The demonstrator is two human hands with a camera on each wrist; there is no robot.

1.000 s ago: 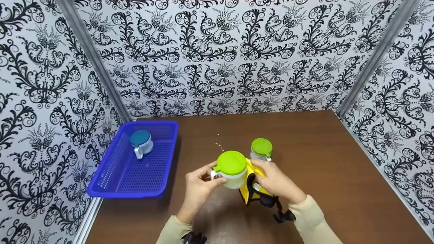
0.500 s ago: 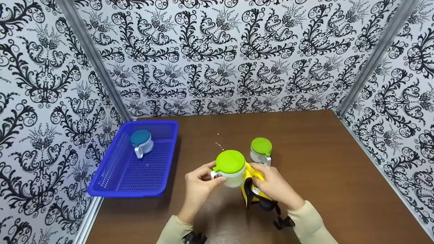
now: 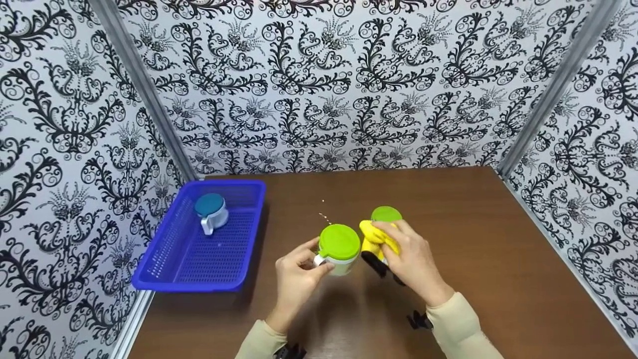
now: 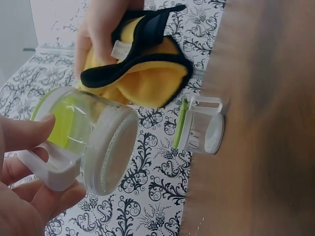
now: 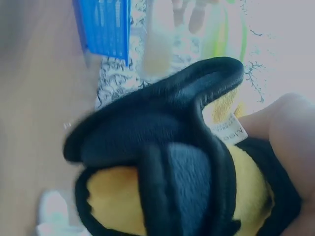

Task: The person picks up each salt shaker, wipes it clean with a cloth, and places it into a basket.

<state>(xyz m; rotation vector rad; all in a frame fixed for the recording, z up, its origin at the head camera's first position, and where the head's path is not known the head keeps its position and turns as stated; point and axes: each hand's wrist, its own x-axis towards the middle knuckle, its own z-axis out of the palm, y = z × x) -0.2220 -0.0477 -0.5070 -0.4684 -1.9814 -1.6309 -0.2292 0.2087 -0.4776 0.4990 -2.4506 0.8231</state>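
Observation:
My left hand (image 3: 297,279) grips the white handle of a clear jar (image 3: 340,244) with a bright green lid, raised above the table. Seen in the left wrist view, the jar (image 4: 110,147) is tilted on its side and see-through. In my right hand (image 3: 416,257) is a bunched yellow cloth (image 3: 375,234) with black edging and a small white label. The cloth is just to the right of the jar, with a narrow gap between them. A second green-lidded jar (image 3: 386,214) stands on the table behind the cloth, partly covered by it in the head view.
A blue-purple plastic basket (image 3: 239,264) sits at the left of the brown table (image 3: 478,224). Inside it, toward the back, is a jar with a teal lid (image 3: 209,203) and white handle. Small pale specks (image 3: 324,217) lie behind the held jar. Patterned walls enclose the table.
My right hand has drawn the cloth off the jar's side and slightly up, and the cloth is now more bunched. My left hand keeps its grip, the jar nearly in place.

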